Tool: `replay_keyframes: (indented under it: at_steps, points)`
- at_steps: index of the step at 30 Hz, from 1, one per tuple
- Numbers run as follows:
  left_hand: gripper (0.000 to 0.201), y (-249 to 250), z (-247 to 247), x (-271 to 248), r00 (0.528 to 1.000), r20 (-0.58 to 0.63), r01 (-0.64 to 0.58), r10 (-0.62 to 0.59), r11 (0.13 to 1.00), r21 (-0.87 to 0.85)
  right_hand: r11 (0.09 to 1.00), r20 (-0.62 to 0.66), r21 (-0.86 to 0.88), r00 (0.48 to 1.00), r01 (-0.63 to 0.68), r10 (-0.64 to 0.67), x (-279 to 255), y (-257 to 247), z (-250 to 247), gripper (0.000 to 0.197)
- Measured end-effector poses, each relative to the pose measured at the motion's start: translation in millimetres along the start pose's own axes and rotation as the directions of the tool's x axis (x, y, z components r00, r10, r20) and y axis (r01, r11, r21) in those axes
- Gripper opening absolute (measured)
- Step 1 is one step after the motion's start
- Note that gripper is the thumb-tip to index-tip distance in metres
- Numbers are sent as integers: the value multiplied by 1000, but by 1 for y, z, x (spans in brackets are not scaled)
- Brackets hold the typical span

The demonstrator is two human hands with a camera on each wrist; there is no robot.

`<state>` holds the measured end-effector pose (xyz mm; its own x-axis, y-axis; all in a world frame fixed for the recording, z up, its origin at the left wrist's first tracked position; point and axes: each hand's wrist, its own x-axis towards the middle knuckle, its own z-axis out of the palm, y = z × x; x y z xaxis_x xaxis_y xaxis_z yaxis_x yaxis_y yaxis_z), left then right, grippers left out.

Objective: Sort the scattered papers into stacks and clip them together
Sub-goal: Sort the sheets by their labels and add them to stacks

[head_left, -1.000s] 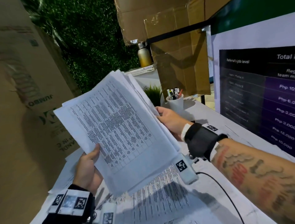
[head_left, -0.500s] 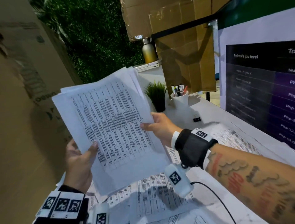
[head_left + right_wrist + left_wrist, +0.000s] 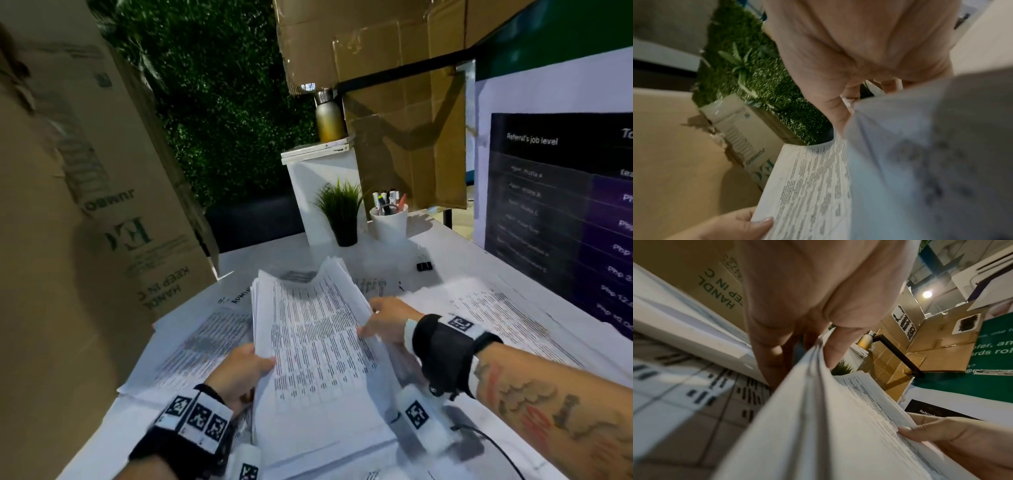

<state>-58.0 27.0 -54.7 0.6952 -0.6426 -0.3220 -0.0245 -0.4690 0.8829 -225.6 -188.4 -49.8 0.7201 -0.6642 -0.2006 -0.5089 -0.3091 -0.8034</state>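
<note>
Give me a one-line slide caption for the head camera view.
Both hands, left hand and right hand, grip a stack of printed papers over a paper-strewn white table, binder clips waiting nearby.

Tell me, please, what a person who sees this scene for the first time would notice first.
First, the thick stack of printed papers at the centre, held over the white table by the left hand on its left edge and the right hand on its right edge. More printed sheets lie scattered on the table around it. Behind stand a small green plant and a white cup of pens, with a black binder clip lying nearer the papers.
</note>
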Motion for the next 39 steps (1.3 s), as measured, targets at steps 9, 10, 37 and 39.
replay_keyframes:
  at_steps: [9,10,37,39]
  points:
    - [34,4,5,-14,997,-51,-58,51,986,-155,888,-189,368,957,275,-218,-7,-9,-8,35]
    - [35,7,4,-15,994,-81,-94,78,971,-218,845,-190,426,945,323,-265,-11,-16,-13,36]
    - [43,67,-3,-52,802,-330,-597,497,655,-463,618,-188,633,868,465,-460,-47,-56,-30,51]
    - [25,74,-2,-53,802,-387,-596,455,650,-472,637,-259,562,843,528,-471,-51,-64,-28,44]
